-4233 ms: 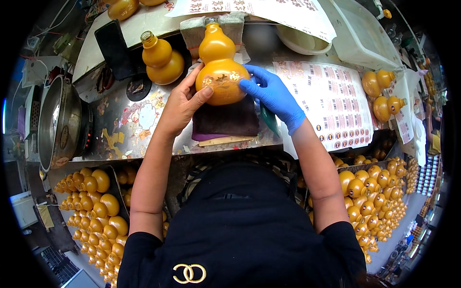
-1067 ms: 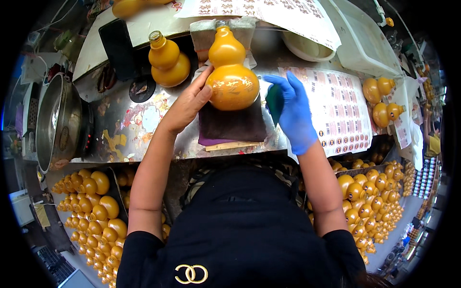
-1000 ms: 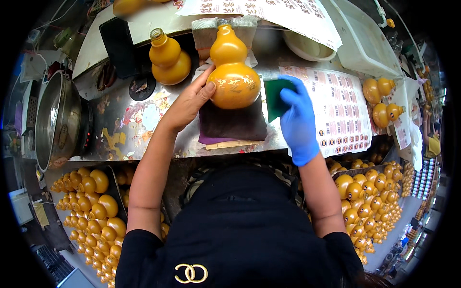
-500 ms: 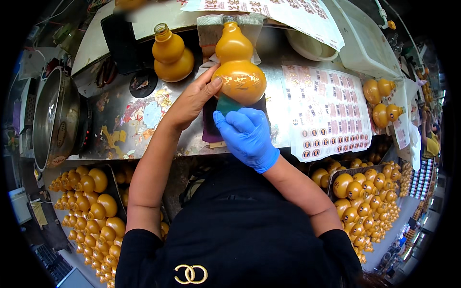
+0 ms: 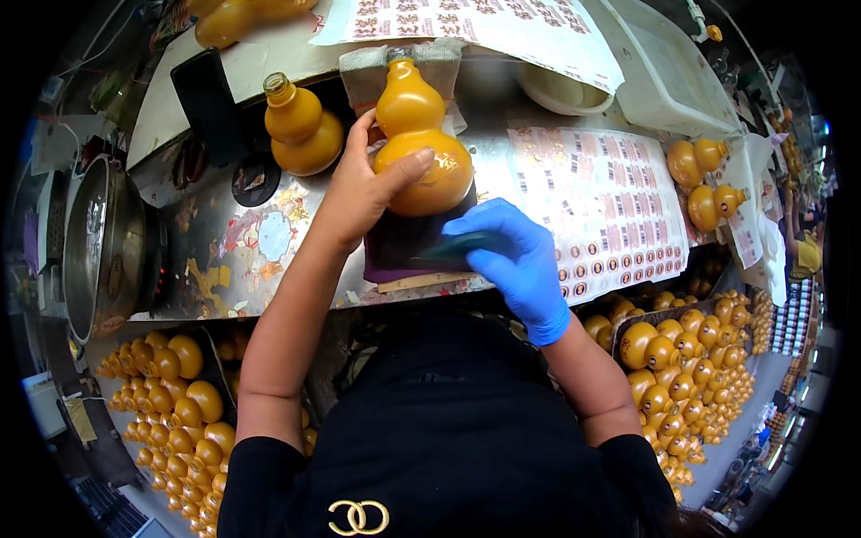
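Observation:
A yellow-brown gourd-shaped bottle [image 5: 411,99] lies on the bench, its neck on a folded cloth [image 5: 359,73] and its base toward me. My bare left hand [image 5: 377,175] wraps round its wider bulb, thumb across the top, partly covering light decoration there. My right hand [image 5: 516,260], in a blue glove, grips a flat dark green scraper [image 5: 459,246], blurred by motion. The scraper is apart from the bottle, just nearer to me, above a dark purple cloth [image 5: 384,260]. A second gourd bottle [image 5: 305,134] stands to the left.
Printed sticker sheets [image 5: 601,197] lie at right, another sheet [image 5: 475,22] at the back. A metal pan [image 5: 108,242] sits left, a phone [image 5: 208,103] leans behind. A white bowl [image 5: 565,90] and a plastic tub [image 5: 668,67] are back right. Many gourd bottles [image 5: 184,412] crowd below both sides.
My right hand has drawn the scraper off the bottle, toward me and rightward. My left hand has shifted further over the bulb, thumb now on top, and the decoration has turned partly out of sight.

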The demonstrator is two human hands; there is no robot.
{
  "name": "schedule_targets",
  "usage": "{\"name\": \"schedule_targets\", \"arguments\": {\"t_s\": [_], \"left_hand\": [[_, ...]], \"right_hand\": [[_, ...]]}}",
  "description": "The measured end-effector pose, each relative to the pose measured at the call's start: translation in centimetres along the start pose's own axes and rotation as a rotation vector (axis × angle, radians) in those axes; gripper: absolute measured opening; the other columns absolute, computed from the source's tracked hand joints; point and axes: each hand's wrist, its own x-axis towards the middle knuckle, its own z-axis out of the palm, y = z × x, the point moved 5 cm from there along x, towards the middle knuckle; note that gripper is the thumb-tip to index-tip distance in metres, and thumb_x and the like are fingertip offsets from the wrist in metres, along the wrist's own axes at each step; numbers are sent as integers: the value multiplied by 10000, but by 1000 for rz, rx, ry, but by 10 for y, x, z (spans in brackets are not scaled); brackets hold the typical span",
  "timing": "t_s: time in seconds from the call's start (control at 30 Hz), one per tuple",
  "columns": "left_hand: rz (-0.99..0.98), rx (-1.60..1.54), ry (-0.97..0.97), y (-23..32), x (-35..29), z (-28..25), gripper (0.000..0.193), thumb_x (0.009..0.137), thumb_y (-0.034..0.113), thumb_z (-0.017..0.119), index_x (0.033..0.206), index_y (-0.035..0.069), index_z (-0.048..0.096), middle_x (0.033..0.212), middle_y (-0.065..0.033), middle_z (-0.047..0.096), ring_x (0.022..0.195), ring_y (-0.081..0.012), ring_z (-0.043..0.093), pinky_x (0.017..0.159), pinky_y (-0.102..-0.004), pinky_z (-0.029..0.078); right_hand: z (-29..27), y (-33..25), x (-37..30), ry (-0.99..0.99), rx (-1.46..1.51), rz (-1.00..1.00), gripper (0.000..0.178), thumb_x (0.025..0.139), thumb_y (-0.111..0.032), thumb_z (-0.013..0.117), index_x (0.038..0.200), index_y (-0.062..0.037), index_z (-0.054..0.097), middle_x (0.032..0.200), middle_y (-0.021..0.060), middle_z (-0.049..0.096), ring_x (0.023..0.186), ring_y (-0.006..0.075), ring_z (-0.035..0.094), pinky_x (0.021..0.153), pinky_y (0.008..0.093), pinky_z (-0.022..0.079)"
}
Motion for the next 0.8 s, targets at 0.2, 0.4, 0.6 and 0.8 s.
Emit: {"name": "schedule_targets", "arguments": {"t_s": [0.2,0.4,0.6,0.8], "left_hand": [[-51,-64,10,-2,7,-2,785,813,326,731,1393,0,314,1262,-133,461,1156,-211,487,989,-319,394],[-113,-184,-61,-9,9,-10,831,820,338,729,1432,16,266,1314,-148,447,1193,-218,476,1007,-316,389],[-86,-113,-55,-7,6,-4,825,831,298,720,1442,16,243,1311,-158,446,1232,-224,455,1032,-326,372],[-73,-191,-9,-9,4,-6,737,888,351,641,1428,1,281,1348,-161,431,1255,-221,432,1063,-325,327]], "right_hand": [[-36,28,3,138,360,239,240,784,-63,513,963,19,649,873,73,642,867,141,605,841,269,470],[-50,33,35,165,77,324,388,877,-349,604,1060,-8,632,809,33,574,769,107,554,734,236,445],[-36,41,79,-34,-303,355,641,804,-514,684,1162,13,608,841,52,587,774,119,544,721,242,444],[-37,56,89,-72,-129,383,603,872,-536,593,1063,35,639,914,92,626,826,128,559,769,273,456]]}}
